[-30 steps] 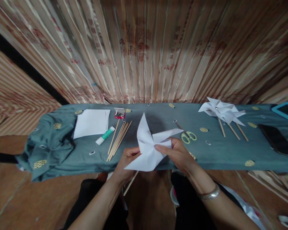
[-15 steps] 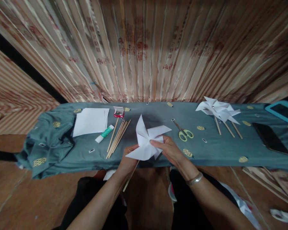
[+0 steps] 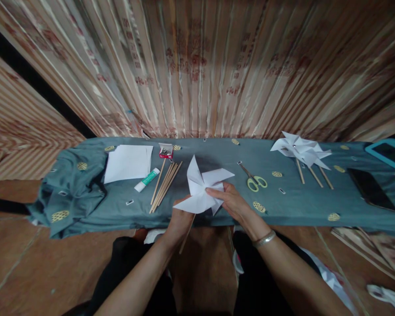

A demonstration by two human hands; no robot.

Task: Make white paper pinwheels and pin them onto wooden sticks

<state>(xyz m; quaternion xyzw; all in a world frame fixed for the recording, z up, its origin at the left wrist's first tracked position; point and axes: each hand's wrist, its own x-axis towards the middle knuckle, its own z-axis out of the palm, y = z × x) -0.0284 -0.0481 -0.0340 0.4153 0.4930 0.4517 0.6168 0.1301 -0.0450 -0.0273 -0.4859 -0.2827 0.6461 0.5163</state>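
Observation:
A white paper pinwheel (image 3: pixel 197 201) is held up over the front edge of the cloth-covered table (image 3: pixel 217 151), its folded blades facing me. Its thin wooden stick (image 3: pixel 186 237) slants down below the blades. My left hand (image 3: pixel 181 218) is closed behind the pinwheel, around the stick near its top; the blades hide most of those fingers. My right hand (image 3: pixel 232 199) pinches the pinwheel, with the thumb pressed on its centre and the other fingers behind the paper.
Left: a stack of white paper (image 3: pixel 128 163), a glue stick (image 3: pixel 147 180), several wooden sticks (image 3: pixel 166 188) and a small red box of pins (image 3: pixel 166 151). Right: scissors (image 3: pixel 254 180), finished pinwheels (image 3: pixel 301 149), a black phone (image 3: pixel 371 188) and a blue-framed device (image 3: pixel 388 152). Behind hangs a curtain (image 3: pixel 197 66).
The lower end of the pinwheel's stick has swung right and up. My right thumb stays at the centre. The whole view has shifted slightly.

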